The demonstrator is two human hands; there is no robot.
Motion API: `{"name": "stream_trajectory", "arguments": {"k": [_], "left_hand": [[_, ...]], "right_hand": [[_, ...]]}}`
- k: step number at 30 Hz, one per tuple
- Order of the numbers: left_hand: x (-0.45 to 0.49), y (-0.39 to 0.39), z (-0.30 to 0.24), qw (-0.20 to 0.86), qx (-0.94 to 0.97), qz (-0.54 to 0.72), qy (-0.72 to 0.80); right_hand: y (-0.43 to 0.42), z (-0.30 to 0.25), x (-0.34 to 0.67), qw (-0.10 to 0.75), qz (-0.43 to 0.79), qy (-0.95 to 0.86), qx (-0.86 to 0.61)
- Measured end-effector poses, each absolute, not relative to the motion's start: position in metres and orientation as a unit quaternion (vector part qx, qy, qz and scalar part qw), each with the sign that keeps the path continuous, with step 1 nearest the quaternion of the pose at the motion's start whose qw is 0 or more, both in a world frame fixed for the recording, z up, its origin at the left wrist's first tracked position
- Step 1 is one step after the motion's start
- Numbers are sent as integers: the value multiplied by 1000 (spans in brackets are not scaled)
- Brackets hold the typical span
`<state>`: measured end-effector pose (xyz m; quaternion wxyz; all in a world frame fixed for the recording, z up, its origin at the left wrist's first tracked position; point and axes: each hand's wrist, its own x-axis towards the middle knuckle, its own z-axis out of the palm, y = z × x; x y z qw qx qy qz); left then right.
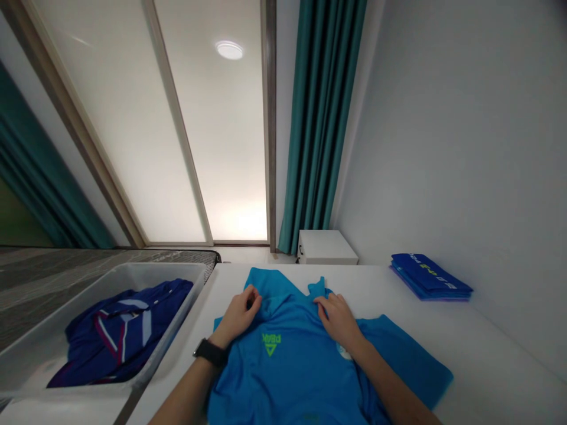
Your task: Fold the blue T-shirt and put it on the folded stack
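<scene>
A bright blue polo shirt [287, 366] with a green logo lies spread on the white table [487, 366] in front of me, collar pointing away. My left hand [239, 316], with a black watch on its wrist, pinches the fabric at the left side of the collar. My right hand [339, 319] rests on the shirt at the right of the collar, its fingers curled on the cloth near the placket.
A grey plastic bin [186, 307] at the left holds a dark blue garment [119, 333] with white and purple stripes. Folded blue shirts [429, 277] are stacked at the table's far right by the wall. A small white cabinet [325, 247] and teal curtains [319, 124] stand behind.
</scene>
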<state>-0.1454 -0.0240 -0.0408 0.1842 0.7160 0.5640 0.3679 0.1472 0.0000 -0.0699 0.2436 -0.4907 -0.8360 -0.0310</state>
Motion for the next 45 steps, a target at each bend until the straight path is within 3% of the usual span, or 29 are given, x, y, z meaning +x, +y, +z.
{"name": "stream_trajectory", "arguments": {"k": [7, 10, 13, 16, 20, 24, 29, 31, 45], "left_hand": [[-158, -2, -39, 120, 662, 314, 670], [-167, 17, -35, 111, 646, 165, 737], [-167, 32, -34, 101, 645, 100, 751], [-160, 42, -37, 83, 656, 86, 745], [-151, 54, -39, 71, 673, 96, 730], [-152, 70, -31, 56, 665, 161, 727], [-152, 85, -27, 54, 673, 243, 697], [-148, 84, -32, 57, 689, 250, 678], [-125, 42, -84, 7, 758, 127, 640]], "right_hand": [[23, -68, 163, 270, 29, -819, -505], [40, -62, 166, 235, 58, -817, -524], [53, -54, 161, 161, 76, -806, -564], [62, -49, 154, 101, 76, -796, -592], [74, -44, 151, 99, 65, -792, -599], [92, -31, 158, 135, 35, -745, -653], [105, -25, 163, 263, 15, -660, -704], [102, -30, 160, 276, 17, -659, -700], [52, -80, 126, 114, 14, -804, -583]]}}
